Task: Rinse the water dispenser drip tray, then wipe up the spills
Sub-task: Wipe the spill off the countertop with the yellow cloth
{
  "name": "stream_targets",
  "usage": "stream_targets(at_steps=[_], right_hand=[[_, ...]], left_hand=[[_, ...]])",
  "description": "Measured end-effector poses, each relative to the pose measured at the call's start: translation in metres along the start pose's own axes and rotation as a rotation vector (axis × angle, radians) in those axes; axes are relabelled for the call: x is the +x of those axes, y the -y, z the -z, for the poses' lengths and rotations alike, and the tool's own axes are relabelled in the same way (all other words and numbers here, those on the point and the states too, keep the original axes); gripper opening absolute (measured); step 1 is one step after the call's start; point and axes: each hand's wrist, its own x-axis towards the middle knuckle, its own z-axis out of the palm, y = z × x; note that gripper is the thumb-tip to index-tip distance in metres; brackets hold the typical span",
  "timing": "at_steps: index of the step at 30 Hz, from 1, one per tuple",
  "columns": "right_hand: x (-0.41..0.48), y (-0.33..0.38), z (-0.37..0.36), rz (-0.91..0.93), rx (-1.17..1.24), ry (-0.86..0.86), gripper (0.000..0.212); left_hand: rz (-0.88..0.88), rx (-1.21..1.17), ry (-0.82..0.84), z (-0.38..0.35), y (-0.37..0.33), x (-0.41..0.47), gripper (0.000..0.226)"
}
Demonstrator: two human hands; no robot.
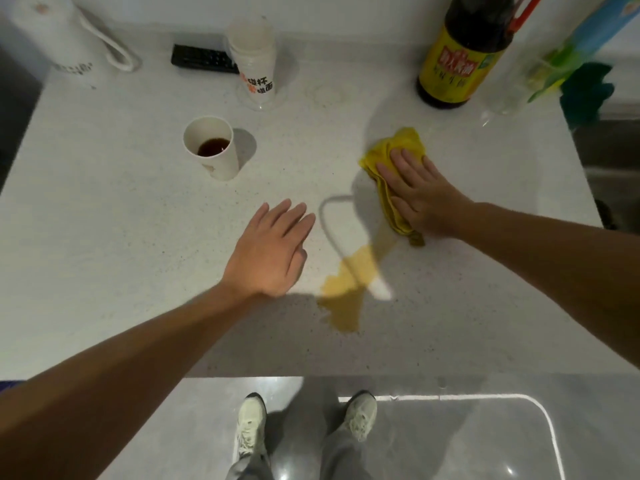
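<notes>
A yellow cloth point(394, 147) lies bunched on the white speckled counter point(121, 237), right of centre. My right hand point(419, 188) presses flat on it with straight fingers. A yellowish-brown spill point(349, 289) spreads on the counter just below and left of the cloth, with a thin wet outline curving up toward it. My left hand point(273, 247) rests flat on the counter left of the spill, fingers straight, holding nothing. No drip tray is in view.
A paper cup point(213, 147) with dark liquid stands at centre left. Behind it are a clear plastic cup point(254, 60), a black remote point(202, 58) and a white kettle point(55, 36). A dark sauce bottle point(457, 57) stands back right. A sink point(613, 161) lies at the right edge.
</notes>
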Motion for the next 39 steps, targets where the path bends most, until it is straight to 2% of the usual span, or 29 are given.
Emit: stream_targets(at_steps=[5,7,10,14,18,20,24,27,30,33,35,39], right_hand=[[-0.042,0.028,-0.005,0.200,-0.047,0.010,0.062],[-0.074,0.049,-0.012,0.210,-0.024,0.007,0.062],[-0.124,0.085,-0.019,0.130,0.016,0.016,0.064],[-0.163,0.158,-0.020,-0.144,0.115,0.028,0.068],[-0.156,0.248,-0.022,-0.578,0.236,0.042,0.073],[-0.134,0.279,-0.022,-0.780,0.301,0.022,0.072],[-0.079,0.295,-0.020,-1.045,0.411,0.015,0.076],[-0.046,0.285,-0.016,-1.151,0.453,-0.028,0.076],[-0.020,0.260,-0.014,-1.132,0.429,-0.048,0.076],[0.004,0.217,-0.013,-1.001,0.388,0.000,0.077],[0.014,0.180,-0.011,-0.804,0.307,0.049,0.076],[0.036,0.101,0.005,-0.274,0.146,0.073,0.076]], left_hand=[[-0.004,0.010,0.027,0.003,-0.003,-0.006,0.055],[-0.052,0.018,0.093,0.007,0.002,-0.014,0.060],[-0.155,0.069,0.177,0.017,0.023,-0.043,0.063],[-0.123,0.104,0.193,0.033,0.056,-0.089,0.067],[0.059,0.088,0.208,0.038,0.070,-0.104,0.079],[0.093,0.060,0.204,0.035,0.072,-0.103,0.081],[0.082,0.048,0.207,0.027,0.079,-0.099,0.082],[0.093,0.049,0.232,0.025,0.081,-0.095,0.085],[0.066,0.035,0.188,0.023,0.080,-0.095,0.084],[0.031,0.030,0.143,0.019,0.086,-0.097,0.083],[0.015,0.035,0.133,0.017,0.088,-0.098,0.083],[0.023,0.061,0.109,0.013,0.088,-0.098,0.078]])
